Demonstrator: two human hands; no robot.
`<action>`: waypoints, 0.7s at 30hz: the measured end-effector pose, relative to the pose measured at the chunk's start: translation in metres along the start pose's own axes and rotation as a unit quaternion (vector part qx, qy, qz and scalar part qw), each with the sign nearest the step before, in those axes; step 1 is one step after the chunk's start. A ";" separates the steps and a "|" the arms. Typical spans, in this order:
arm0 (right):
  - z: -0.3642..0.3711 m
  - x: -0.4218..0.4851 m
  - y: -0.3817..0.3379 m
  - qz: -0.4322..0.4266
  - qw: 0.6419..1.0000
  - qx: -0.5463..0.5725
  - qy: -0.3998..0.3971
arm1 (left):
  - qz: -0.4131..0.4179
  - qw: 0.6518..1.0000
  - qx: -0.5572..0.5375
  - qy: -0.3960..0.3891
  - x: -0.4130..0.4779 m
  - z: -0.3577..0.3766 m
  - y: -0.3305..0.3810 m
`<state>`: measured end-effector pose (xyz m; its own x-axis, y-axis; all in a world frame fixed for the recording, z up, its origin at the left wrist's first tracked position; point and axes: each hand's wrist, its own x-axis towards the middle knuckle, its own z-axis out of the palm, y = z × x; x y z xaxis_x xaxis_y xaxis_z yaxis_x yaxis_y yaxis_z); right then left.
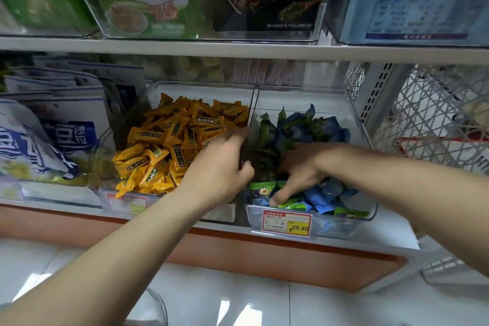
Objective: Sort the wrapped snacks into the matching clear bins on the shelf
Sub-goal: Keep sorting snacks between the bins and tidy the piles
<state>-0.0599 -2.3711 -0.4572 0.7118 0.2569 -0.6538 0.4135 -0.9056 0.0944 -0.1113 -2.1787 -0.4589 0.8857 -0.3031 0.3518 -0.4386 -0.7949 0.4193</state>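
Two clear bins stand side by side on the lower shelf. The left bin is heaped with yellow wrapped snacks. The right bin holds blue wrapped snacks mixed with green wrapped snacks. My left hand grips the top edge of the wall between the two bins, fingers on the yellow side and thumb on the other. My right hand reaches down into the right bin, its fingers stretched out and touching the green snacks at the front; no snack is visibly held.
A red and yellow price tag hangs on the right bin's front. White and blue bags fill the shelf to the left. Boxed goods in clear bins sit on the shelf above. A white wire rack stands at the right.
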 end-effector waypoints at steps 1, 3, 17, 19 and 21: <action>0.001 0.000 0.002 0.010 1.000 -0.005 -0.011 | 0.000 1.000 -0.002 0.000 0.000 0.000 0.000; 0.002 0.000 0.005 0.016 0.999 0.007 -0.032 | 0.000 1.000 -0.005 -0.004 0.001 0.000 -0.001; -0.001 0.009 0.016 -0.074 0.978 0.168 0.101 | -0.009 1.000 -0.008 -0.003 0.002 -0.001 0.004; -0.008 0.009 0.027 -0.078 0.963 0.196 0.167 | -0.007 1.000 -0.009 -0.005 0.003 -0.002 0.002; -0.015 0.007 0.037 -0.061 0.937 0.233 0.253 | -0.005 1.000 -0.013 -0.012 0.003 -0.003 0.001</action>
<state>-0.0310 -2.3982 -0.4464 0.9026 0.3876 -0.1874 0.2998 -0.8782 -0.3726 -0.1089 -2.1788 -0.4552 0.8935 -0.3080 0.3268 -0.4329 -0.7843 0.4444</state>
